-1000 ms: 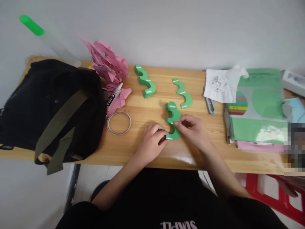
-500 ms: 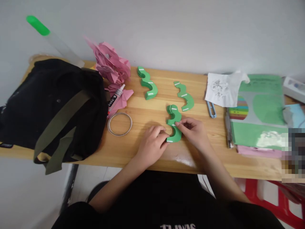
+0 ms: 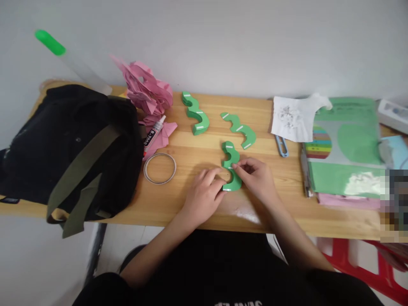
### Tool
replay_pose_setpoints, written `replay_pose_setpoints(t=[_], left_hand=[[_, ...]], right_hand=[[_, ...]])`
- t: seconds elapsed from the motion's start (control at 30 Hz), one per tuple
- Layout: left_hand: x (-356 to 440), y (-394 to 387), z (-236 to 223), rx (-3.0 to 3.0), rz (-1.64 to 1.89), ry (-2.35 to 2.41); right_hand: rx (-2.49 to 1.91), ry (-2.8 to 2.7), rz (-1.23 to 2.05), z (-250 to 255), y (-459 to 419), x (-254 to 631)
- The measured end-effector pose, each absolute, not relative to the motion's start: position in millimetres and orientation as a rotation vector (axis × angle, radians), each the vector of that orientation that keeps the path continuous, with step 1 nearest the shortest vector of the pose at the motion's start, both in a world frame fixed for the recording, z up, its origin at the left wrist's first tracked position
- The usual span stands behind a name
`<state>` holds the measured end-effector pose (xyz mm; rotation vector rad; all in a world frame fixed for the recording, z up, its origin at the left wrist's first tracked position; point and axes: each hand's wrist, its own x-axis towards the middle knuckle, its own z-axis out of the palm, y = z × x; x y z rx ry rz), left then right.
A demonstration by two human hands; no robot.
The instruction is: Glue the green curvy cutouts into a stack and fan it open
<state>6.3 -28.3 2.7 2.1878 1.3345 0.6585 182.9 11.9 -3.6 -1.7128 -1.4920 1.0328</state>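
A stack of wavy green paper cutouts (image 3: 235, 182) with short white strips across it lies on the table between my hands. My left hand (image 3: 204, 195) has its fingers curled against the lower left end of the stack. From the other side, my right hand (image 3: 256, 176) pinches the stack's middle near a white strip, its thumb on top and other fingertips partly hidden. Just beyond lies a flat wavy green cutout (image 3: 239, 128) with similar white strips. Another green wavy stack (image 3: 196, 114) rests farther back to the left.
On the left are a black bag (image 3: 76, 157), crumpled pink paper (image 3: 149, 91), a B-7000 glue tube (image 3: 154, 135) and a tape roll (image 3: 145, 166). A printed white paper (image 3: 291, 121), blue cutter (image 3: 281, 146) and green packet (image 3: 344, 165) lie right. A red stool (image 3: 360, 267) stands below.
The flat green cutout beyond my hands has turned, its far end swinging left. Both hands stay at the near stack with almost the same hold. The view has shifted slightly.
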Motion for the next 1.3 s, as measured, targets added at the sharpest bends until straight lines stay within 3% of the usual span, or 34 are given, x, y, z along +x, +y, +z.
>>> replay_pose_setpoints(t=[0.4,1.3], left_hand=[[4,-21,13,2.335,0.344,1.281],[2,-20,13,2.299,0.382,1.268]], right_hand=[[-1.719,-1.563,0.887,2,12,176],[-1.761,-1.609,0.845,1,12,175]])
